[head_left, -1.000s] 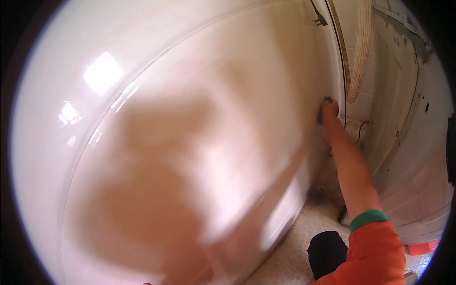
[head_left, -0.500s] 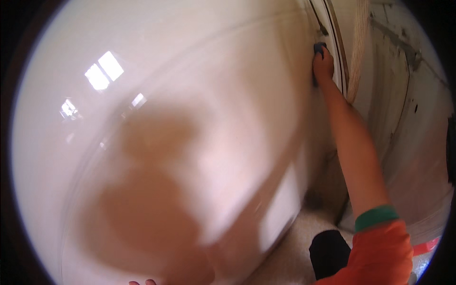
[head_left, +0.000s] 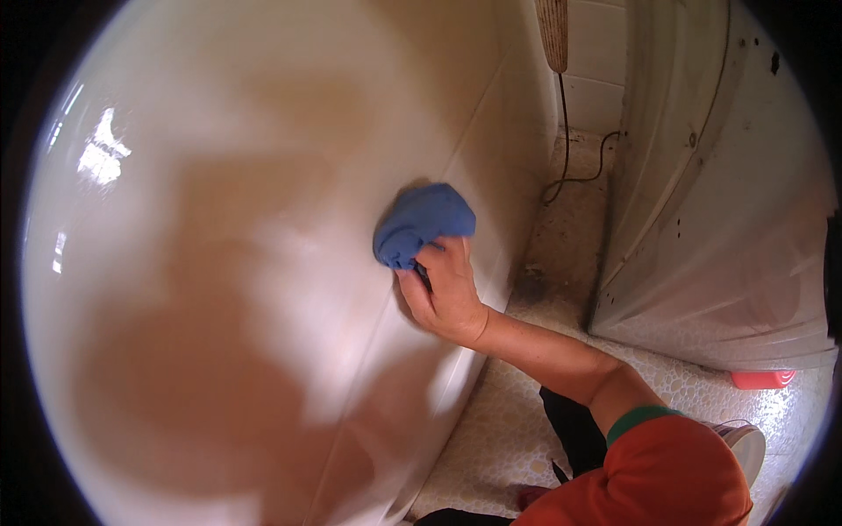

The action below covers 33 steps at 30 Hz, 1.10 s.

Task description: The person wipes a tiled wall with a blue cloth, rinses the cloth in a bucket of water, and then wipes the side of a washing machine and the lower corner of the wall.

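The head-worn wide fisheye camera looks downward, close beside the large, glossy, smooth white panel (head_left: 289, 228); coverage extends right of the panel to the cream, pebble-patterned floor (head_left: 494, 425).

Right hand (head_left: 449, 294): fingers (head_left: 429, 255) partly buried in blue cloth (head_left: 427, 219); cloth underside beneath them hidden. Beyond fingers, rightward: ribbed hose (head_left: 553, 37), cut by top edge. Well right of fingers: red object (head_left: 761, 380), part-hidden by grey panel (head_left: 702, 280), perhaps tub; pale round thing (head_left: 748, 454), half covered by orange sleeve (head_left: 675, 473).
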Available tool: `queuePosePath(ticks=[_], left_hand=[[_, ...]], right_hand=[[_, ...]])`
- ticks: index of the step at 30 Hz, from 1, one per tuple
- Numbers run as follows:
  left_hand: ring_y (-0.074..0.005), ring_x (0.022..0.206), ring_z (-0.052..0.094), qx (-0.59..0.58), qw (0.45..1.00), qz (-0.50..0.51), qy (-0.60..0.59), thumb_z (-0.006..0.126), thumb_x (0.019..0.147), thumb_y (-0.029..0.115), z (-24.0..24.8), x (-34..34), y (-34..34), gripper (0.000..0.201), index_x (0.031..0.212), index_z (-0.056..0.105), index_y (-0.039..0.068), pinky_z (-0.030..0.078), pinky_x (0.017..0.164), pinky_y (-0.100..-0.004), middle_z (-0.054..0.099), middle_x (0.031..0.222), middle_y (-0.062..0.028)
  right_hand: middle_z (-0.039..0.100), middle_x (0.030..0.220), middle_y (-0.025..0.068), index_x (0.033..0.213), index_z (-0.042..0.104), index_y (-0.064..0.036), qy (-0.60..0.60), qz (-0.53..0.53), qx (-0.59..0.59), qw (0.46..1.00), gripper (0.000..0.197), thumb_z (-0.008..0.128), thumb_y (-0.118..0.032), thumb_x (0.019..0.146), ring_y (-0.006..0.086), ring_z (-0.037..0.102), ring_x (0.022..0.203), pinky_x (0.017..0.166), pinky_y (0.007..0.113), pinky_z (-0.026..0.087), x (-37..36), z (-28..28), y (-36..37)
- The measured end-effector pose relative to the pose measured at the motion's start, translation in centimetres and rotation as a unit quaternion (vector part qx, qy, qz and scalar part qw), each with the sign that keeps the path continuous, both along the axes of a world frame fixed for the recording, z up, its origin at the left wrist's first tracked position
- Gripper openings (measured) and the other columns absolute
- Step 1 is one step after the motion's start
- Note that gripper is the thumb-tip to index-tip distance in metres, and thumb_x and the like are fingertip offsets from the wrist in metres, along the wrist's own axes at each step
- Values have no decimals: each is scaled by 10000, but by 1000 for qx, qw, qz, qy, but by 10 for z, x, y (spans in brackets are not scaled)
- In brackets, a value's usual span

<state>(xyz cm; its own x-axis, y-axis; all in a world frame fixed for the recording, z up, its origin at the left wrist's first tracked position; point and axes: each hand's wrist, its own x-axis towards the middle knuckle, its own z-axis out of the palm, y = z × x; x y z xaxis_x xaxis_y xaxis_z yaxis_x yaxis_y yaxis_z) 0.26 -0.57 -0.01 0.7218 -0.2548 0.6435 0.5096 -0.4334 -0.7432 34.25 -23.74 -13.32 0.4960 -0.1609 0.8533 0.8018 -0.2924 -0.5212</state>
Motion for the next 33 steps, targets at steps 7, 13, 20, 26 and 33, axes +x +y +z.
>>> queuePosePath(ticks=[7,13,20,26,33], left_hand=[[-549,1165,228,17,999,14,33,293,840,552,-7,2,0,689,1324,200,71,240,861,-649,142,1355,-288],[-558,1161,220,18,998,17,50,288,847,533,-2,2,4,694,1336,165,57,237,867,-653,121,1365,-277],[-557,1155,229,33,998,19,46,286,852,520,1,-1,7,670,1298,225,23,244,866,-651,143,1352,-289],[-562,1137,250,31,998,10,48,281,850,525,-4,1,5,649,1227,285,-4,261,850,-655,194,1314,-319],[-571,1124,258,29,998,27,48,271,849,534,-1,6,-1,658,1246,266,9,265,844,-659,224,1294,-330]], right_hand=[[395,1152,264,1098,444,3,141,-270,86,949,368,477,-230,815,411,368,1037,890,484,297,186,-48,-73],[455,1047,228,1031,434,45,391,-65,212,893,308,417,-212,862,325,448,972,857,367,340,183,-87,-93],[386,1017,300,996,375,89,147,-7,50,988,308,494,-105,788,413,384,943,877,457,283,25,-107,0],[433,1042,244,1031,407,69,411,-93,237,875,280,415,-141,846,356,438,969,836,397,340,159,-174,-70],[476,957,272,979,441,84,516,-145,193,822,289,421,-173,849,385,460,922,806,407,362,115,-210,-45]])
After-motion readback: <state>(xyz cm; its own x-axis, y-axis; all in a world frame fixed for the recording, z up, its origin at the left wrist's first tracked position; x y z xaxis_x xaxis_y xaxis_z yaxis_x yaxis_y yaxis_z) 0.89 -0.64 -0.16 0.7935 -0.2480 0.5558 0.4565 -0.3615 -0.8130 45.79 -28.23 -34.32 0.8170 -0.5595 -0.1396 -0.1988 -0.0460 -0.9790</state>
